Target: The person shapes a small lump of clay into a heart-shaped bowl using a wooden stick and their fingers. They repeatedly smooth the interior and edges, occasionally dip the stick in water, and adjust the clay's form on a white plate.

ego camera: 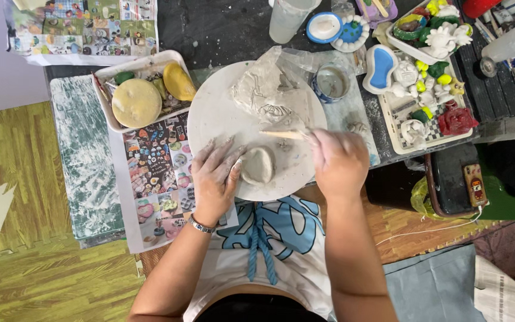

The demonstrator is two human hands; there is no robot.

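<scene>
My left hand (216,173) lies flat, fingers spread, steadying the small rounded lump of grey clay (258,166) near the front edge of the round white board (216,113). My right hand (339,162) pinches a thin wooden stick (283,135) just behind the lump (light strokes would serve best).

Clay lump (258,165): pale grey-white, rounded oval, flattened, smooth-ish top w/ matte wet look. Lies flat on the near part of a round white board (213,116), close to its front edge, touched on its left side by the thumb of a clay-smeared hand.

Wooden stick tool (282,135): thin, light tan, straight, lying roughly horizontal just above the lump, not touching it as far as can be seen. Its right end is gripped in the other hand; left end points free over the board's centre.
</scene>
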